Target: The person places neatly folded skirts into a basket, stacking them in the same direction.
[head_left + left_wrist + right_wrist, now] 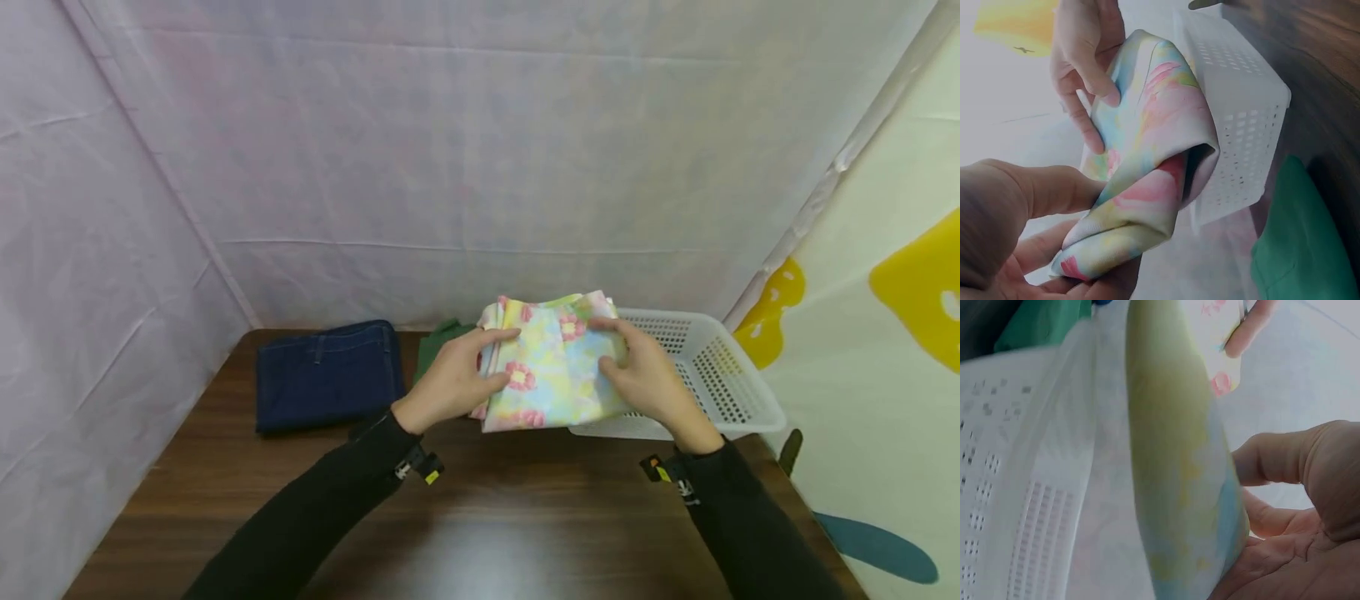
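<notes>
A folded piece of floral cloth (551,367), pastel with pink flowers, is held up between both hands in the head view. My left hand (461,379) grips its left edge, thumb on the near face and fingers behind. At the opposite edge my right hand (641,371) pinches it the same way. The left wrist view shows the cloth (1154,137) as a layered fold with an open loop at its side. From the right wrist, the cloth (1175,456) appears edge-on as a smooth rounded fold, the right thumb (1272,456) against it.
A white perforated plastic basket (712,367) stands at the right, partly behind the cloth. Folded dark blue jeans (326,375) lie on the left of the brown wooden table (480,508). Green fabric (442,342) sits between them, partly covered by the left hand. Pale curtains (480,167) rise behind.
</notes>
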`<act>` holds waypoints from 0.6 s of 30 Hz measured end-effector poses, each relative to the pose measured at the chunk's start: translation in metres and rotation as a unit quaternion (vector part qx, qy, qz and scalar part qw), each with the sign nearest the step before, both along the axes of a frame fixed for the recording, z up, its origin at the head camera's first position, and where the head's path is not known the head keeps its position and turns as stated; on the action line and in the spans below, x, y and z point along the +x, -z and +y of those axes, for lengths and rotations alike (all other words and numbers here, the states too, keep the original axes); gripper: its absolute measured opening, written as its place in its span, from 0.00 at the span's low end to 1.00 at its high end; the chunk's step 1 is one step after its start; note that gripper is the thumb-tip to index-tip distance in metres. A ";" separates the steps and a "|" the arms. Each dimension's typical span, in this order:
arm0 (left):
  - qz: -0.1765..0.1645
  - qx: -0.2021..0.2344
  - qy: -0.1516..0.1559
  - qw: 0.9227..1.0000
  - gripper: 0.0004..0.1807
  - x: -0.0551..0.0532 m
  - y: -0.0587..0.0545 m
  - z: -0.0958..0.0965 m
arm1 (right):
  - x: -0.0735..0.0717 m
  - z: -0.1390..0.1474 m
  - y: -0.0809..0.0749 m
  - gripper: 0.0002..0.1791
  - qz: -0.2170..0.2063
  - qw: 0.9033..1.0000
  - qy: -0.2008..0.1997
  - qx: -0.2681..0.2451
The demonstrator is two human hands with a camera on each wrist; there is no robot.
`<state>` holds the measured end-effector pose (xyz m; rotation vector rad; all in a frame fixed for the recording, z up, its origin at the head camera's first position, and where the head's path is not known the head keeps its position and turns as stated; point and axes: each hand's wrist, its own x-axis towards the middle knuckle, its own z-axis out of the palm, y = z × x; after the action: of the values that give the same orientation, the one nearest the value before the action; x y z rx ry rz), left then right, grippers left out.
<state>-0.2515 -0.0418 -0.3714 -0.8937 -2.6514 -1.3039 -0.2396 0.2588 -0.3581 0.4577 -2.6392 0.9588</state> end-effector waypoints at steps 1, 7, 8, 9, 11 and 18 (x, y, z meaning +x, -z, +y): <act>-0.002 0.003 0.007 1.000 0.32 -0.003 0.001 0.005 | -0.002 0.004 0.000 0.30 0.002 1.000 0.005 0.004; 0.001 0.018 0.024 1.000 0.31 -0.022 0.005 0.034 | -0.014 0.023 0.000 0.31 0.008 0.999 0.044 0.029; 0.003 0.022 0.023 0.999 0.30 -0.025 0.005 0.040 | -0.016 0.026 -0.001 0.32 0.004 0.998 0.051 0.031; 0.005 0.024 0.021 0.999 0.30 -0.027 0.005 0.046 | -0.017 0.030 -0.002 0.32 -0.002 0.998 0.059 0.033; 0.003 0.034 0.020 0.999 0.28 -0.032 0.005 0.058 | -0.019 0.037 -0.004 0.32 -0.014 0.997 0.070 0.037; -0.030 0.076 0.022 0.996 0.25 -0.044 0.008 0.102 | -0.028 0.063 -0.008 0.34 -0.007 0.994 0.094 0.062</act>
<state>-0.2953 0.0602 -0.3793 -0.9109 -2.5469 -1.5412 -0.2674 0.3215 -0.3505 0.2250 -2.7069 0.7471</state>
